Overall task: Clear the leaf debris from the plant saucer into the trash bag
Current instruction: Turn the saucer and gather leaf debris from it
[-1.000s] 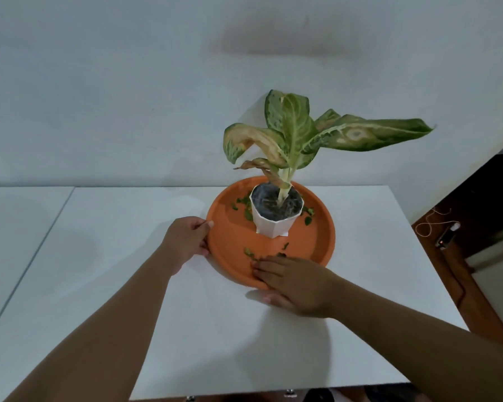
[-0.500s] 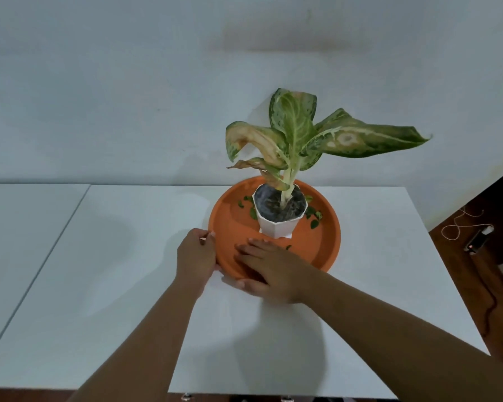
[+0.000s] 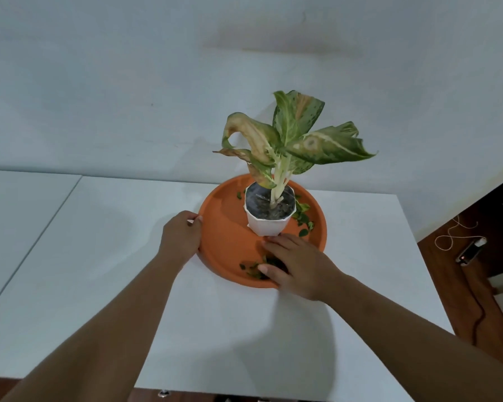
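Head view: left hand (image 3: 182,237) at saucer (image 3: 224,227) rim.

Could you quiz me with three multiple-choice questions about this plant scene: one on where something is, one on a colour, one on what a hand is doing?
1. Where does the white pot stand?
A. Inside the saucer
B. On the bare table beside the saucer
C. On the floor

2. What colour is the saucer?
A. Blue
B. Orange
C. Black

3. What is the left hand doing?
A. Lifting the plant by its stem
B. Resting flat on the table, far from the saucer
C. Gripping the saucer's left rim

Answers:
1. A, the pot sits within the saucer's rim, towards the back.
2. B, the saucer is plainly orange against the white table.
3. C, its fingers curl onto the rim, while the right hand lies over the leaf debris at the near edge.
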Tool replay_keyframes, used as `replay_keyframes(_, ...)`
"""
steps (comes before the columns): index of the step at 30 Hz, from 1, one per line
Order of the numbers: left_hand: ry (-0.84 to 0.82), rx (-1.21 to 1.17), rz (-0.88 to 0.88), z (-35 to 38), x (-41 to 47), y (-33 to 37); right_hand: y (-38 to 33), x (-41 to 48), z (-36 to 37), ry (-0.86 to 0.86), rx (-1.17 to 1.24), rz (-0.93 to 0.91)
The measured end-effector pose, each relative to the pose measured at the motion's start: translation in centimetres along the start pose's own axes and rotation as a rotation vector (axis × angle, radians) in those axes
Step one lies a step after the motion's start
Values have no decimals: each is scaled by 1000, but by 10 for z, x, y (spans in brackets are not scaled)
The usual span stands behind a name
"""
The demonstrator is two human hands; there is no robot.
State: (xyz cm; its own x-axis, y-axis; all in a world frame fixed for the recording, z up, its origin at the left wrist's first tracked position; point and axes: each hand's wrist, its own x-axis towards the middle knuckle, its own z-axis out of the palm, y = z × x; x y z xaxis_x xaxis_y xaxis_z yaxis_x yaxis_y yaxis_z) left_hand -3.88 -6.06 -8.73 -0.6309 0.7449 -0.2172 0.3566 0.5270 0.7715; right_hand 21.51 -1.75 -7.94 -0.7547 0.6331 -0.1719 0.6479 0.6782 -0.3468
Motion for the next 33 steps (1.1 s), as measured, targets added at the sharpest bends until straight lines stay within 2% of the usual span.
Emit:
replay_keyframes(5, 12, -93, -113, 13, -27, -9, -18, -1, 8, -46, 19, -37)
replay_keyframes(10, 106, -60, -51, 25, -39, -10, -39, 6, 15, -73, 17, -140)
replay_keyframes(17, 61, 100, 8, 12, -17, -3, -33, -8, 6, -108, 58, -226)
replay_keyframes(22, 20, 114, 47, 4, -3, 2, -12, -14, 1, -76, 100, -180)
replay_keyframes(26, 9, 48, 31, 1, -9, -2, 10, -10, 1, 90, 151, -40)
replay_keyframes(29, -3, 26, 7, 4, -16, -7, 25, -2, -3, 208, 102, 46)
replay_keyframes(33, 20, 56, 8, 9, -19, -7, 16, 7, -4, 143, 26, -5)
